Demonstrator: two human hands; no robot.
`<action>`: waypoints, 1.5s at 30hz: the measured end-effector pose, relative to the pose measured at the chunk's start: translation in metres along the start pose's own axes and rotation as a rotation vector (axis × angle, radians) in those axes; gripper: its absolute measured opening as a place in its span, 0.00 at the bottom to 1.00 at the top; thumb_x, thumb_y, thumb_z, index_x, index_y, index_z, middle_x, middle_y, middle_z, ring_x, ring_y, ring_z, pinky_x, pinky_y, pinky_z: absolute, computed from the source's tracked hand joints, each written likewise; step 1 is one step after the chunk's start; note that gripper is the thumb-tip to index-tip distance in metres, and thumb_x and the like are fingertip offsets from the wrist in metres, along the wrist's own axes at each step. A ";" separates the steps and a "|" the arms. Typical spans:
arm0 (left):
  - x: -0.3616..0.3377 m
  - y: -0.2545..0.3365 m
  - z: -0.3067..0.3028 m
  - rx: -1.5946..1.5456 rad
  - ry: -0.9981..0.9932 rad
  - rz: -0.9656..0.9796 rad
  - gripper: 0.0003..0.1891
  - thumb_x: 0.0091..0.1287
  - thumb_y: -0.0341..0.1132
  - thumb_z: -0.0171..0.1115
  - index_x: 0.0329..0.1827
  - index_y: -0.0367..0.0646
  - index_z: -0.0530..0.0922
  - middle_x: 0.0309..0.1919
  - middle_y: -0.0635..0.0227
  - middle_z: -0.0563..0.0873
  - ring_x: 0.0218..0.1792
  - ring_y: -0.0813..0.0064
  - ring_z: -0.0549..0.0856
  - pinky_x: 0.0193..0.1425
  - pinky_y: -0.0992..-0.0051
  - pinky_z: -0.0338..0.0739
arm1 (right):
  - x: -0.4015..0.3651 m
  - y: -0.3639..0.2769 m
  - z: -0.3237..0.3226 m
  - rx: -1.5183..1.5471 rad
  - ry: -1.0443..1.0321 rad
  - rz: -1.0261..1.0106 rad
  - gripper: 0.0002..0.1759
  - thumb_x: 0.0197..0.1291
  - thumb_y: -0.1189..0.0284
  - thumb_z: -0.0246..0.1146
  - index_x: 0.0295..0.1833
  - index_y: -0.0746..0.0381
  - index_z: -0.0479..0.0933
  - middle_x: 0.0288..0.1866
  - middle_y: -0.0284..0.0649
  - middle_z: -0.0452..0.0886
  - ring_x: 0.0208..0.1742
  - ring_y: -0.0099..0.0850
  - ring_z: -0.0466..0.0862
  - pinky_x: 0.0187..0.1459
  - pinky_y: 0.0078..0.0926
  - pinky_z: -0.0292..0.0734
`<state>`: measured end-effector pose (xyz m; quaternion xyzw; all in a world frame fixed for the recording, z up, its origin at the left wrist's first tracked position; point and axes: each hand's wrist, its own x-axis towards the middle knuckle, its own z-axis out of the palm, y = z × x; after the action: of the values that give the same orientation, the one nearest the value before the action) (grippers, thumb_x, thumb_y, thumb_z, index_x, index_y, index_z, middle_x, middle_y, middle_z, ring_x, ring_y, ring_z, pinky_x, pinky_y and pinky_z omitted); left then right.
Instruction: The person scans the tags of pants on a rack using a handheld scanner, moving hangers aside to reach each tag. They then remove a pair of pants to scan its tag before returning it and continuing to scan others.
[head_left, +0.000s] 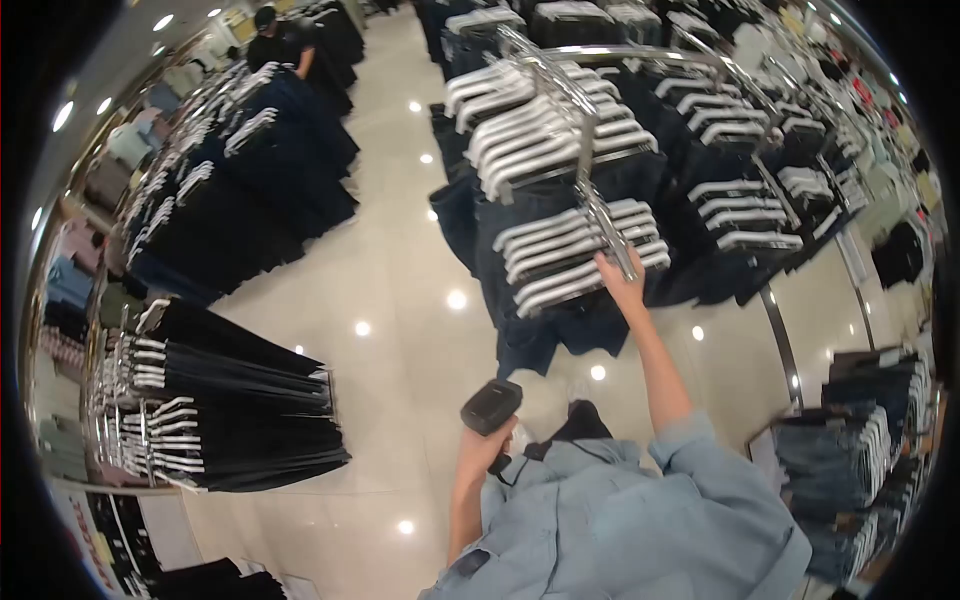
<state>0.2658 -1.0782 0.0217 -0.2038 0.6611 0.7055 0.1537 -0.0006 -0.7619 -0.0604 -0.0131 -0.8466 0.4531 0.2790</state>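
A black handheld scanner with a pistol grip is held in my left hand, in front of my body, its broad head tilted up. A cord hangs near its handle. Farther out, my right hand is at the lower end of a sloping chrome rail arm, fingers closed around it. Dark jeans hang from this arm on white hangers, grouped in several rows. The nearest hangers are just beside my right fingers.
More racks of dark trousers line the aisle on the left, with a black row lower down. Folded or hanging jeans are at the lower right. A person in black stands at the far left. The shiny tiled floor runs between.
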 end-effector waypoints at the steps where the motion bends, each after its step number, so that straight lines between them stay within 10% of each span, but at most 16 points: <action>1: -0.001 -0.001 0.000 0.007 0.011 -0.014 0.06 0.67 0.30 0.73 0.36 0.41 0.82 0.22 0.71 0.82 0.21 0.81 0.80 0.27 0.75 0.73 | -0.001 0.001 -0.002 0.009 -0.010 0.016 0.27 0.57 0.63 0.74 0.59 0.66 0.82 0.59 0.54 0.84 0.60 0.54 0.82 0.62 0.44 0.77; 27: 0.009 0.007 0.003 0.069 -0.101 -0.058 0.06 0.69 0.30 0.71 0.37 0.41 0.80 0.22 0.71 0.80 0.21 0.79 0.78 0.27 0.74 0.71 | -0.031 -0.032 -0.022 -0.253 0.047 -0.094 0.11 0.67 0.65 0.66 0.44 0.62 0.83 0.34 0.41 0.83 0.45 0.45 0.81 0.46 0.44 0.79; 45: 0.038 0.028 0.009 0.030 -0.055 -0.024 0.05 0.68 0.30 0.71 0.40 0.41 0.82 0.23 0.73 0.81 0.22 0.81 0.79 0.28 0.75 0.71 | -0.033 -0.023 -0.031 -0.221 -0.014 -0.164 0.10 0.65 0.68 0.67 0.41 0.64 0.84 0.37 0.44 0.85 0.47 0.47 0.82 0.48 0.45 0.79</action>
<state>0.2184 -1.0732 0.0275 -0.1900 0.6645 0.6991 0.1835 0.0473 -0.7610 -0.0441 0.0284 -0.8915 0.3328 0.3060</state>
